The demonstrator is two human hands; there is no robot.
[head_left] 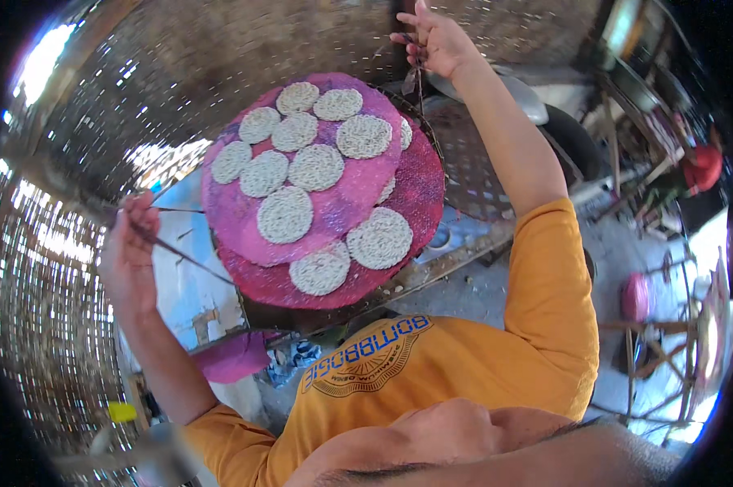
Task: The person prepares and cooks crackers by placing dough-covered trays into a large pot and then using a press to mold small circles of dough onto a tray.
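Observation:
Two round pink mesh sheets, an upper one (346, 183) and a darker lower one (421, 166), overlap in front of me. Pale round noodle cakes (316, 167) lie spread over both, several on the upper sheet. My left hand (135, 243) is closed around a dark cord (189, 258) that runs to the left edge of the stack. At the far right, my right hand (441, 47) has its fingers partly curled on another dark cord (420, 88), which drops to the stack's far right edge. What carries the sheets from below is mostly hidden.
A woven bamboo wall (49, 308) stands close on the left and continues behind the stack. Under the stack shows a light blue tabletop (183, 280). Large metal lids or pans (525, 97) lie beyond my right arm. Farther right are wooden racks (667, 349) and a person in red (702, 169).

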